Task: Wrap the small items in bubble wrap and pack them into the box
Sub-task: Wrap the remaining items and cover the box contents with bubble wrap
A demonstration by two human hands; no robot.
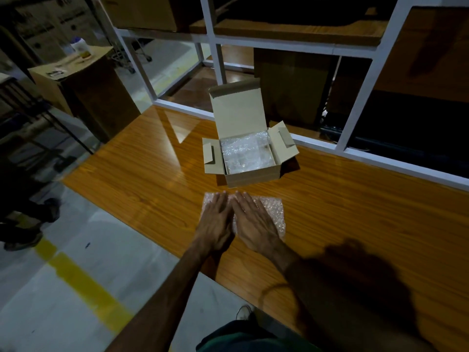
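A sheet of bubble wrap (272, 209) lies flat on the wooden table (355, 212), just in front of a small cardboard box (253, 175). My left hand (217, 219) and my right hand (253, 219) press on the sheet side by side, fingers straight and flat. The hands cover most of the sheet; I cannot tell whether an item lies beneath. The box stands open, its lid flap upright and side flaps spread. Inside it sits a bubble-wrapped bundle (246, 153).
White shelf framing (360, 97) with brown cartons runs behind the table. A tall carton (83, 85) with a bottle (81, 48) on top stands at the left. Someone's shoes (22, 240) are on the grey floor beside a yellow line (83, 283).
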